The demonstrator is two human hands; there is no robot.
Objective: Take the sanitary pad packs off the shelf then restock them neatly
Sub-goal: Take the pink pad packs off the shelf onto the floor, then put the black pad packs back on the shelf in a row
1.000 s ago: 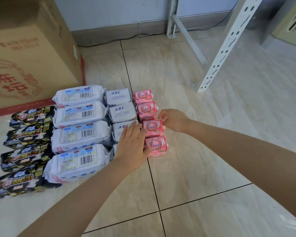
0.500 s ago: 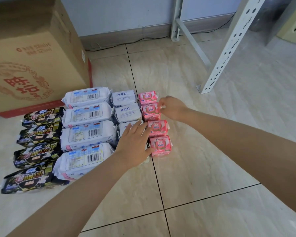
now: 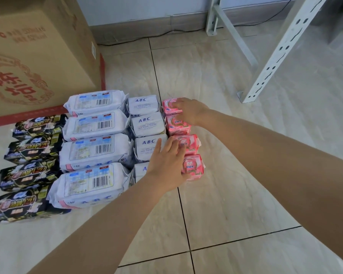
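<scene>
The small pink plastic-wrapped sanitary pad packs (image 3: 177, 126) lie on the pale tiled floor (image 3: 236, 184), a column of four running straight away from the person. The right hand (image 3: 189, 110) lies over the farthest pink pack (image 3: 169, 105) and is the nearer hand to it. I cannot tell whether its fingers grip or merely press. The left hand (image 3: 166, 161) lies flat, fingers straight, across the third pink pack (image 3: 191, 144) and the small white ABC-printed packs (image 3: 144, 104) beside it. Further left are large white barcoded packs (image 3: 95, 102) and black glossy packs (image 3: 35, 126). The white perforated metal shelf upright (image 3: 281, 46) stands off right, its boards cut off.
</scene>
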